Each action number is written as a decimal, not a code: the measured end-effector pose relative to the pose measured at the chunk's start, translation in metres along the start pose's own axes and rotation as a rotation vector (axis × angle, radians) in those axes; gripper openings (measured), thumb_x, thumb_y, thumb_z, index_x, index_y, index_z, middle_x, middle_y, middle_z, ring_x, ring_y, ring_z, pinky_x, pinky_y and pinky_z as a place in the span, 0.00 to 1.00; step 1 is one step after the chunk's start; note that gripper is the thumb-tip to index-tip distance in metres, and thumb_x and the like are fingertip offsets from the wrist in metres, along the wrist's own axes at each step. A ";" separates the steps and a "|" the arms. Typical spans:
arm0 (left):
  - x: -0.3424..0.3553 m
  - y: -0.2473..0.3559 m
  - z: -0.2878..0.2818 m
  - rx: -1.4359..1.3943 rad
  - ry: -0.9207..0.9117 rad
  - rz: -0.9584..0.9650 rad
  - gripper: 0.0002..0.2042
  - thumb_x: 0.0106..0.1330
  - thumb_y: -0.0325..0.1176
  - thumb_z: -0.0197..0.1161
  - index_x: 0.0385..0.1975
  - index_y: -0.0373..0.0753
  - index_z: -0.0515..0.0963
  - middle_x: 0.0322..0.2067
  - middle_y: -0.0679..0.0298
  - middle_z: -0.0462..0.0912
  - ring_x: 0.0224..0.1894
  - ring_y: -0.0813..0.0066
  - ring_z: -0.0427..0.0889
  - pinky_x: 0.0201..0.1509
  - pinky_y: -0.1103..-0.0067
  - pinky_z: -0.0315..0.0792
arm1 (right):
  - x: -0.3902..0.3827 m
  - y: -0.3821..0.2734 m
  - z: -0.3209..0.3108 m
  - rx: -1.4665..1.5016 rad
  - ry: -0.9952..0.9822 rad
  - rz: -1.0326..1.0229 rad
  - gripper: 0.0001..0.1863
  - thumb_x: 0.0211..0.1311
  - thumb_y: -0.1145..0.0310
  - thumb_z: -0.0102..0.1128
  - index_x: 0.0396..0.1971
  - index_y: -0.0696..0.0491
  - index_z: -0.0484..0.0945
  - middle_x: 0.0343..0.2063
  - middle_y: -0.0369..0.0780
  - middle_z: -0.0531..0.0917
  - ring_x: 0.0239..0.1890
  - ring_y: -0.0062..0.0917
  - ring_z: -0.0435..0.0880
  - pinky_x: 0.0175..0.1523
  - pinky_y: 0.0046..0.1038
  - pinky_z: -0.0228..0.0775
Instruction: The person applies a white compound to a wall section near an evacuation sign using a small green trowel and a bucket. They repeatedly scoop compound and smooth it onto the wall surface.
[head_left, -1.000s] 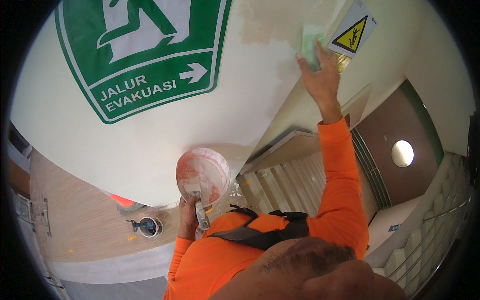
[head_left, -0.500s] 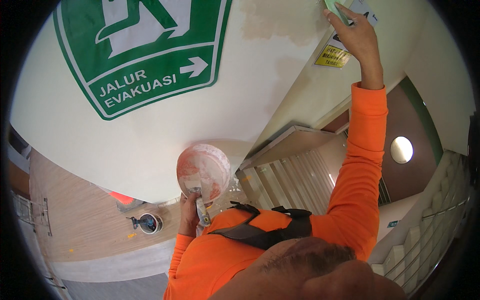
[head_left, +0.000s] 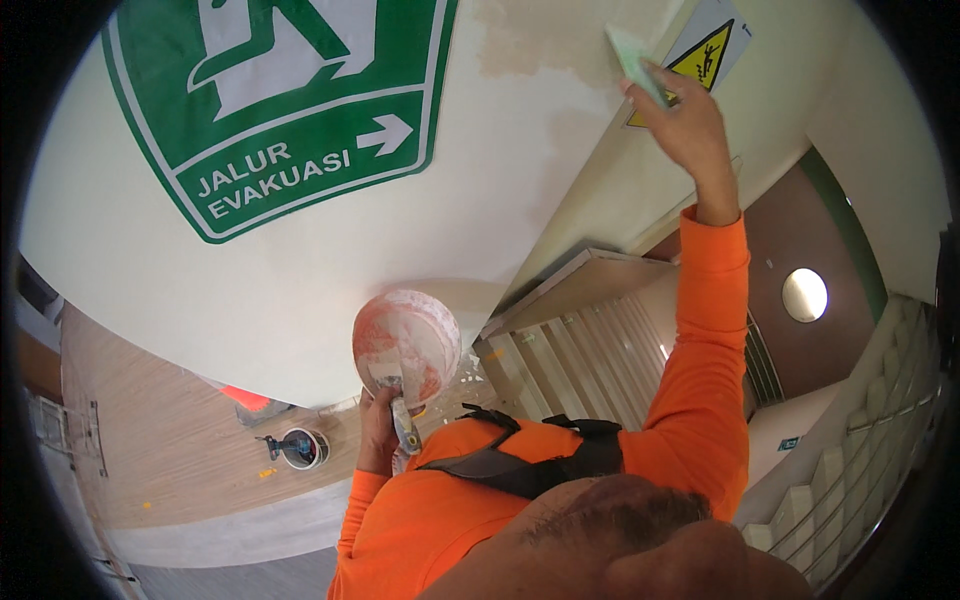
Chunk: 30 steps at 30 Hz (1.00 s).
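My right hand (head_left: 680, 130) grips a pale green flat scraper (head_left: 632, 60) against the cream wall (head_left: 500, 170), just left of a yellow warning sign (head_left: 710, 50) and right of a beige patch (head_left: 530, 35). Low at centre, my left hand (head_left: 375, 430) holds a round pink-smeared bowl (head_left: 425, 345) along with a putty knife (head_left: 405, 425), whose blade lies over the bowl. A large green sign (head_left: 290, 120) fills the upper left of the wall.
A stairway (head_left: 560, 370) descends beside the wall's lower edge. A bucket with dark tools (head_left: 300, 450) and an orange object (head_left: 245, 398) stand on the wood floor (head_left: 180, 420) at lower left. Metal railings (head_left: 890, 420) and more steps (head_left: 830, 480) are at right.
My right hand with the scraper went up and right, then came partway back down and left, ending right of and higher than where it began. My left hand stays where it was.
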<state>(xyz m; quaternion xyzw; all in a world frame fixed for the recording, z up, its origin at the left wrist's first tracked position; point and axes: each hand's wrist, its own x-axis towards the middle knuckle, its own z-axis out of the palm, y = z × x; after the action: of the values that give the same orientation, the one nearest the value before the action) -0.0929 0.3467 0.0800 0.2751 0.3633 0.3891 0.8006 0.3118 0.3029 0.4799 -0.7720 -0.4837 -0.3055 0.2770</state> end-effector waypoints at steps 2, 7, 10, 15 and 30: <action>0.002 0.001 0.001 0.001 -0.006 0.002 0.22 0.61 0.25 0.57 0.58 0.36 0.67 0.47 0.55 0.78 0.42 0.59 0.84 0.36 0.62 0.87 | 0.017 -0.007 -0.020 0.077 -0.016 0.075 0.36 0.57 0.35 0.62 0.59 0.45 0.81 0.49 0.52 0.82 0.48 0.41 0.83 0.55 0.37 0.74; 0.008 -0.003 -0.007 0.039 -0.041 -0.025 0.28 0.62 0.27 0.56 0.64 0.35 0.62 0.55 0.49 0.73 0.48 0.51 0.83 0.42 0.59 0.88 | 0.037 -0.066 -0.062 0.099 0.051 0.054 0.32 0.62 0.50 0.63 0.60 0.57 0.78 0.56 0.57 0.79 0.58 0.46 0.79 0.63 0.38 0.70; 0.010 -0.005 -0.002 0.034 -0.057 -0.022 0.28 0.62 0.27 0.56 0.64 0.34 0.61 0.54 0.48 0.73 0.48 0.50 0.83 0.42 0.59 0.88 | 0.048 -0.063 -0.057 0.038 0.049 0.068 0.33 0.62 0.50 0.64 0.61 0.57 0.77 0.57 0.56 0.77 0.60 0.46 0.77 0.63 0.39 0.69; 0.013 -0.003 -0.005 0.041 -0.034 -0.020 0.28 0.61 0.27 0.57 0.64 0.35 0.61 0.53 0.48 0.74 0.47 0.49 0.84 0.41 0.59 0.88 | 0.033 -0.045 -0.032 -0.134 -0.037 -0.046 0.37 0.57 0.34 0.62 0.59 0.44 0.81 0.50 0.52 0.83 0.48 0.39 0.83 0.56 0.36 0.73; 0.022 -0.008 0.003 -0.015 -0.056 -0.028 0.22 0.62 0.26 0.56 0.58 0.38 0.66 0.48 0.54 0.77 0.42 0.57 0.85 0.36 0.63 0.88 | 0.036 -0.061 -0.047 -0.273 0.289 -0.560 0.30 0.54 0.58 0.70 0.57 0.51 0.80 0.53 0.53 0.76 0.53 0.46 0.77 0.58 0.42 0.70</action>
<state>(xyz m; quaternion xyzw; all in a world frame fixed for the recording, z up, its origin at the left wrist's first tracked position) -0.0777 0.3601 0.0677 0.2748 0.3415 0.3725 0.8180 0.2594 0.3129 0.5458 -0.5879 -0.5872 -0.5380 0.1420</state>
